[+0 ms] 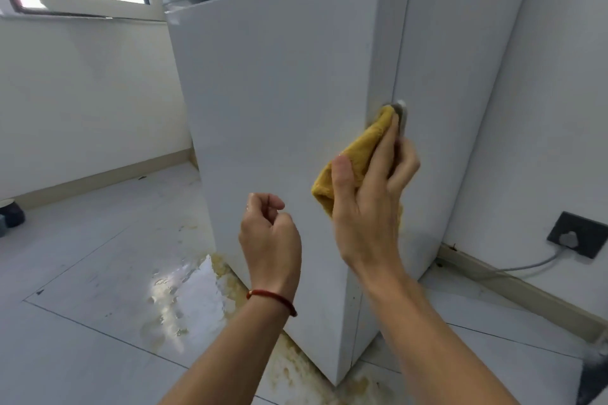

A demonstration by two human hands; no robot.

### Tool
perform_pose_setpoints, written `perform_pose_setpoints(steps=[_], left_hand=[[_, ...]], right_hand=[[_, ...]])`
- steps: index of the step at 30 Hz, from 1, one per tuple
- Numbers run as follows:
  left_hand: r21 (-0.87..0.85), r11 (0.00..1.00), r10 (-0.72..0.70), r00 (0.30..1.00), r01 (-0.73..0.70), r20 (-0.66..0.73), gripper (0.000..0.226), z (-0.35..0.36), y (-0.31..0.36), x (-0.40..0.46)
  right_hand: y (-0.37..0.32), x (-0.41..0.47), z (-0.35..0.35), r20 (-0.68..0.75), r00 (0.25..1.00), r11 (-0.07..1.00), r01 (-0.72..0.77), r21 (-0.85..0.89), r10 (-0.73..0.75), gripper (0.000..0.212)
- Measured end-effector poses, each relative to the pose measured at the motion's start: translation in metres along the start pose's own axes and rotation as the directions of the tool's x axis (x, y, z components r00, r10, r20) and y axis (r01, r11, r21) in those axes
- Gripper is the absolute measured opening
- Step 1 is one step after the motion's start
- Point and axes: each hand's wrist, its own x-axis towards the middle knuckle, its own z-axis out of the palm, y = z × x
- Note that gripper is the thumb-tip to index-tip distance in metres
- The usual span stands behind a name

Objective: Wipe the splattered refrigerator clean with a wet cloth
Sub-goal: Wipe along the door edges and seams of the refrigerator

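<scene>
A white refrigerator (279,102) fills the middle of the head view, its lower door facing me. My right hand (365,204) holds a yellow cloth (355,154) against the door's right edge, thumb on the cloth and fingers over it. The cloth's top corner reaches a small silver handle (402,117) on that edge. My left hand (269,233), with a red cord at the wrist, hangs in front of the door with curled fingers, holding nothing. Faint yellowish smears show on the door near the cloth.
A wet puddle with yellow-brown splatter (184,293) lies on the tiled floor along the refrigerator's base. A dark wall socket with a grey plug and cable (572,238) sits at the lower right. A dark bowl (11,212) stands by the left wall under a window.
</scene>
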Motion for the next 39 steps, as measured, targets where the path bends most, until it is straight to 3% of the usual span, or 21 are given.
perform_pose_setpoints(steps=[3,8,11,14,17,21,27,31,35,39], left_hand=[[-0.068,0.994,-0.094,0.995,0.091,-0.031,0.030,0.001,-0.015,-0.012],[-0.010,0.983,-0.183,0.983,0.184,0.019,0.029,-0.019,-0.022,-0.015],[0.052,0.994,-0.100,0.986,0.094,0.137,0.031,-0.023,-0.014,-0.018],[0.151,0.986,0.032,0.969,-0.070,0.243,0.033,-0.026,-0.019,-0.026],[0.250,0.932,0.198,0.946,-0.263,0.257,0.034,-0.024,-0.030,-0.026],[0.284,0.914,0.220,0.942,-0.289,0.252,0.031,-0.016,-0.043,-0.032],[0.365,0.880,0.179,0.924,-0.304,0.338,0.033,-0.012,-0.067,-0.056],[0.416,0.853,0.150,0.912,-0.314,0.382,0.036,-0.015,-0.077,-0.065],[0.442,0.841,0.146,0.918,-0.312,0.370,0.036,-0.023,-0.083,-0.058],[0.513,0.808,0.111,0.931,-0.288,0.347,0.036,-0.032,-0.096,-0.050]], right_hand=[[0.039,-0.035,0.027,-0.053,0.998,0.995,0.029,-0.096,-0.034,0.071],[0.104,-0.141,0.031,-0.007,0.984,0.980,-0.177,-0.095,0.177,0.072],[0.104,-0.153,0.039,-0.044,0.969,0.967,-0.247,-0.060,0.245,0.072],[0.085,-0.134,0.040,-0.052,0.973,0.973,-0.226,-0.042,0.224,0.071],[0.071,-0.103,0.040,-0.034,0.979,0.979,-0.201,-0.038,0.200,0.072],[0.088,-0.128,0.048,-0.038,0.962,0.963,-0.270,-0.013,0.269,0.074],[0.142,-0.215,0.053,-0.025,0.829,0.821,-0.548,0.160,0.558,0.081],[0.161,-0.262,0.054,0.055,0.726,0.718,-0.687,0.113,0.685,0.078],[0.124,-0.219,0.055,-0.049,0.891,0.892,-0.451,0.033,0.452,0.066],[0.115,-0.173,0.059,-0.083,0.933,0.937,-0.349,0.028,0.350,0.066]])
